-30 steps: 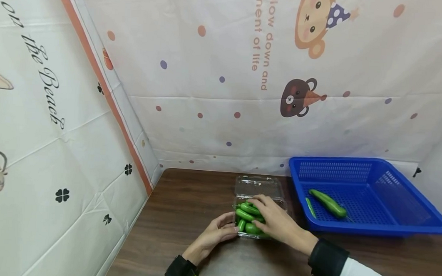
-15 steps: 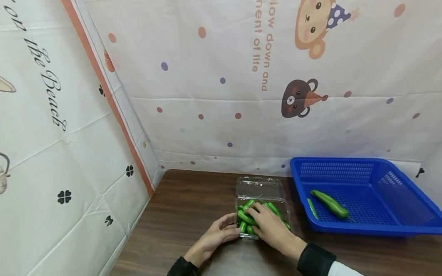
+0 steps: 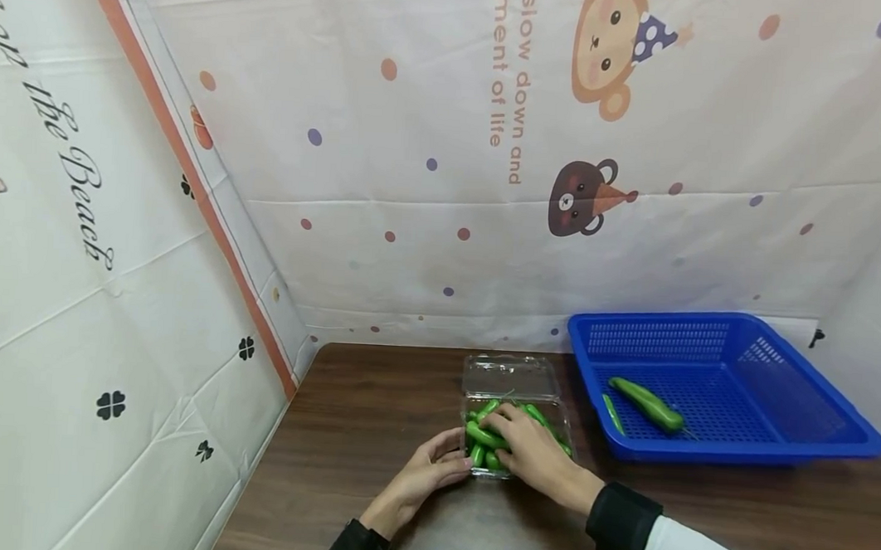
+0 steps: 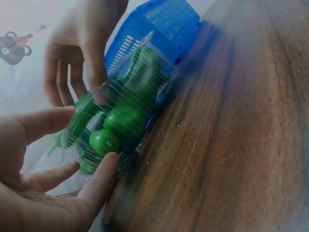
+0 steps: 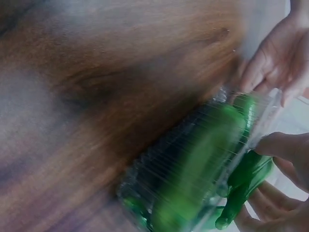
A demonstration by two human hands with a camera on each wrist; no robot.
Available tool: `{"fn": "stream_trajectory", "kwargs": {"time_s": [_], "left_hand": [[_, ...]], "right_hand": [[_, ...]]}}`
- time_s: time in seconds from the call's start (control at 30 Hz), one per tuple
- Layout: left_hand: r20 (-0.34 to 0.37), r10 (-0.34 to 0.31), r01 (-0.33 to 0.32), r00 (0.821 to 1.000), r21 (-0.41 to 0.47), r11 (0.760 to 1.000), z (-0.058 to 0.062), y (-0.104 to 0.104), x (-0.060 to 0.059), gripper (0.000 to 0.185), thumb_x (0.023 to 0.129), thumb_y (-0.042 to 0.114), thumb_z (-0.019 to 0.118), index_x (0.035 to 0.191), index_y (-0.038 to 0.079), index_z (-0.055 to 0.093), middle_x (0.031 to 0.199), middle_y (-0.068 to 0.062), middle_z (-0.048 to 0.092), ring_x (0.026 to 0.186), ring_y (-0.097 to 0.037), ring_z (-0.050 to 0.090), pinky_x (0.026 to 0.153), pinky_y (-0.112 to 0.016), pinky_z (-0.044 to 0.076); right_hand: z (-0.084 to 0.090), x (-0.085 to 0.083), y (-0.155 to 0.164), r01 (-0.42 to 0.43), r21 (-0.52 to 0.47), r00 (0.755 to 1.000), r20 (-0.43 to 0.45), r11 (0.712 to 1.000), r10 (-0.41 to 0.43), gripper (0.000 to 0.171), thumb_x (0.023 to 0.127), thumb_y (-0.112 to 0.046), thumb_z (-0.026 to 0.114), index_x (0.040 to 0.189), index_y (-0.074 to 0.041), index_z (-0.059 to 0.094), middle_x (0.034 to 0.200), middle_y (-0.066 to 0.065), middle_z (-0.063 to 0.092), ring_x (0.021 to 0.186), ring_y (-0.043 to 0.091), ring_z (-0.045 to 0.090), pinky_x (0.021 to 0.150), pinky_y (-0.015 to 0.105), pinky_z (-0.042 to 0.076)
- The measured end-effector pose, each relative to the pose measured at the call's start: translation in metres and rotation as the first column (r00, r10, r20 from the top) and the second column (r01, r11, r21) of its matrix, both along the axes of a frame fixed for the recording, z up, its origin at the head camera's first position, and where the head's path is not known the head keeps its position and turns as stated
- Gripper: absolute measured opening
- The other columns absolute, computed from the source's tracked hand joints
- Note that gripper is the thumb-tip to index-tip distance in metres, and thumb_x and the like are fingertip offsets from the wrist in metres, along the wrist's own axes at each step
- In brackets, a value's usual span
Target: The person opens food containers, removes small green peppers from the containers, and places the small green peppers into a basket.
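Note:
A clear plastic clamshell box (image 3: 510, 377) lies with its lid folded back on the brown table (image 3: 374, 404), filled with several green peppers (image 3: 483, 433). My left hand (image 3: 449, 462) touches the box's near left wall with straight fingers (image 4: 99, 176). My right hand (image 3: 514, 432) lies on top of the peppers, its fingers resting on them. The left wrist view shows the box wall (image 4: 145, 82) and the peppers (image 4: 106, 140) behind it. In the blurred right wrist view, the peppers (image 5: 207, 159) lie under the right fingers (image 5: 277, 145).
A blue perforated basket (image 3: 730, 319) stands to the right of the box, holding a long green pepper (image 3: 646, 404) and a thin one (image 3: 614, 414). Printed sheets wall in the table at the left and back.
My right hand has slid back and to the left over the peppers, uncovering those at the right. My left hand has stayed at the box's side.

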State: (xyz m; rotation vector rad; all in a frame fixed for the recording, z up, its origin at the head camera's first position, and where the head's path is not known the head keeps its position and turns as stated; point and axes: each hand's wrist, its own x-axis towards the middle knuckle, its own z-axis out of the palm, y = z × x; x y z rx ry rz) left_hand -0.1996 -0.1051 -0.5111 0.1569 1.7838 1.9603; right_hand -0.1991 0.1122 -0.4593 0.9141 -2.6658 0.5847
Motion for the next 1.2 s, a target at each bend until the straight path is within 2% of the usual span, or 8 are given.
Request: {"fn": "stream_trajectory", "kwargs": {"time_s": [0.17, 0.33, 0.53, 0.67, 0.83, 1.03, 1.2], "left_hand": [[-0.004, 0.004, -0.004, 1.0, 0.002, 1.0, -0.001, 0.0, 0.0, 0.071, 0.097, 0.013, 0.069, 0.157, -0.001, 0.034, 0.154, -0.024, 0.043, 0.132, -0.025, 0.056, 0.106, -0.037, 0.056], [-0.012, 0.008, -0.008, 1.0, 0.007, 1.0, 0.0, 0.0, 0.001, 0.071, 0.097, 0.013, 0.069, 0.157, -0.001, 0.034, 0.154, -0.025, 0.042, 0.131, -0.025, 0.056, 0.105, -0.035, 0.056], [-0.001, 0.01, -0.01, 1.0, 0.003, 1.0, 0.001, 0.0, 0.002, 0.072, 0.096, 0.014, 0.07, 0.157, -0.001, 0.034, 0.154, -0.026, 0.041, 0.133, -0.027, 0.054, 0.106, -0.035, 0.056], [0.009, 0.011, -0.011, 1.0, 0.0, 1.0, 0.001, 0.0, 0.003, 0.074, 0.095, 0.014, 0.072, 0.157, -0.001, 0.033, 0.156, -0.028, 0.038, 0.139, -0.033, 0.049, 0.108, -0.037, 0.055], [-0.003, 0.013, -0.013, 1.0, 0.005, 1.0, -0.001, -0.001, 0.003, 0.074, 0.095, 0.013, 0.072, 0.157, 0.0, 0.034, 0.157, -0.029, 0.037, 0.141, -0.036, 0.047, 0.107, -0.037, 0.055], [0.0, 0.008, -0.008, 1.0, 0.011, 1.0, -0.002, -0.002, 0.003, 0.075, 0.095, 0.013, 0.072, 0.157, -0.001, 0.033, 0.158, -0.029, 0.035, 0.142, -0.037, 0.046, 0.108, -0.037, 0.055], [0.002, 0.009, -0.009, 1.0, 0.01, 1.0, -0.002, -0.002, 0.004, 0.074, 0.095, 0.012, 0.071, 0.157, -0.002, 0.033, 0.158, -0.03, 0.035, 0.142, -0.038, 0.046, 0.108, -0.038, 0.055]], "right_hand": [[0.008, 0.0, -0.001, 0.029, -0.007, 0.999, -0.015, 1.0, -0.029, 0.04, 0.079, 0.002, 0.083, 0.115, -0.009, 0.071, 0.111, 0.007, 0.067, 0.098, 0.024, 0.068, 0.083, 0.042, 0.062], [0.017, 0.0, 0.002, 0.035, -0.04, 0.999, -0.011, 0.999, -0.035, 0.042, 0.079, 0.003, 0.083, 0.117, -0.008, 0.07, 0.111, 0.008, 0.067, 0.098, 0.023, 0.068, 0.08, 0.038, 0.063], [0.032, -0.004, 0.014, 0.052, -0.074, 0.995, -0.085, 0.996, -0.059, 0.046, 0.077, 0.003, 0.085, 0.119, -0.009, 0.069, 0.114, 0.008, 0.066, 0.098, 0.022, 0.068, 0.078, 0.036, 0.063], [0.049, -0.011, 0.03, 0.077, -0.083, 0.988, -0.129, 0.994, -0.087, 0.049, 0.076, 0.005, 0.085, 0.121, -0.007, 0.069, 0.115, 0.01, 0.067, 0.097, 0.023, 0.068, 0.079, 0.037, 0.063], [0.078, -0.022, 0.057, 0.12, -0.113, 0.977, -0.165, 0.986, -0.138, 0.049, 0.077, 0.006, 0.083, 0.122, -0.004, 0.068, 0.118, 0.016, 0.066, 0.101, 0.032, 0.068, 0.084, 0.048, 0.063], [0.111, -0.032, 0.092, 0.191, -0.108, 0.968, -0.143, 0.976, -0.205, 0.045, 0.084, 0.004, 0.079, 0.126, -0.003, 0.065, 0.123, 0.023, 0.063, 0.104, 0.04, 0.067, 0.082, 0.055, 0.062], [0.124, -0.038, 0.121, 0.262, -0.095, 0.954, -0.122, 0.96, -0.273, 0.044, 0.086, 0.002, 0.077, 0.129, 0.0, 0.063, 0.126, 0.029, 0.06, 0.103, 0.045, 0.066, 0.079, 0.057, 0.06]]}}
